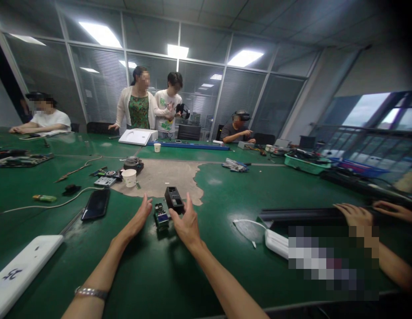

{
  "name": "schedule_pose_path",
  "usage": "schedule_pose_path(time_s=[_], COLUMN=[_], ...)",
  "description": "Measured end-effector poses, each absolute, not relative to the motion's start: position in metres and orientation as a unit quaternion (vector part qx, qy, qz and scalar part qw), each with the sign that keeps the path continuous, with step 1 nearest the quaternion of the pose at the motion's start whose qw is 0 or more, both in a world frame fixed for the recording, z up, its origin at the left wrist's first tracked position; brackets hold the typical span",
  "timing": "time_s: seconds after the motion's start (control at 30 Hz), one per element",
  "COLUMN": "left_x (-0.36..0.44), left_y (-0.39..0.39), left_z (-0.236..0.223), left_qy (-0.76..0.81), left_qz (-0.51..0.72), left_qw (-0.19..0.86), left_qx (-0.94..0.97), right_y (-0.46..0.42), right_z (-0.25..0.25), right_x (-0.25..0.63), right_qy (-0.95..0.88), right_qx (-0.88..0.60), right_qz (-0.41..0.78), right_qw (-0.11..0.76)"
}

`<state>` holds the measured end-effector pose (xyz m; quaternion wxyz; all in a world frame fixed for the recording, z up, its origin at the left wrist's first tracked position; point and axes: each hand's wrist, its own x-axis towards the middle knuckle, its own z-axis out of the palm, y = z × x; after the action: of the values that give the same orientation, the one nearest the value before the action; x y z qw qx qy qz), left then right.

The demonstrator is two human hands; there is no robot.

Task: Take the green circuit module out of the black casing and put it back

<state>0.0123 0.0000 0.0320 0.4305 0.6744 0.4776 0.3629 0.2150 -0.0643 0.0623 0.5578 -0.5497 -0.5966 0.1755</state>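
On the green table, a small circuit-board module (161, 217) with a blue part stands between my two hands. Just behind it, to the right, sits a black rectangular housing (174, 198) with openings in its top. My left hand (143, 215) is open at the left of the module, fingers stretched forward, holding nothing. My right hand (188, 221) has its thumb and fingers apart around the near right corner of the housing; whether they touch it I cannot tell.
A paper cup (129, 178) and dismantled parts (108, 177) stand on the brown patch (159, 175). A phone (96, 204) and a white power bank (26, 270) lie left. At right, another person's hand (356, 217) rests on a black bar (298, 215), near a white cabled device (277, 243).
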Motion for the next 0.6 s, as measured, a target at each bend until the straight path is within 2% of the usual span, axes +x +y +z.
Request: schedule_pose_path(time_s=[0.27, 0.6], left_x=[0.006, 0.002], left_y=[0.012, 0.007], left_z=[0.016, 0.01], left_qy=[0.462, 0.409], left_qz=[0.346, 0.302], left_qw=[0.406, 0.274], left_qx=[0.708, 0.817], right_y=[-0.071, -0.076], right_z=[0.03, 0.007], right_x=[0.266, 0.273], right_qy=[-0.59, -0.58], right_qx=[-0.621, -0.682], right_qz=[0.131, 0.089], right_qw=[0.499, 0.435])
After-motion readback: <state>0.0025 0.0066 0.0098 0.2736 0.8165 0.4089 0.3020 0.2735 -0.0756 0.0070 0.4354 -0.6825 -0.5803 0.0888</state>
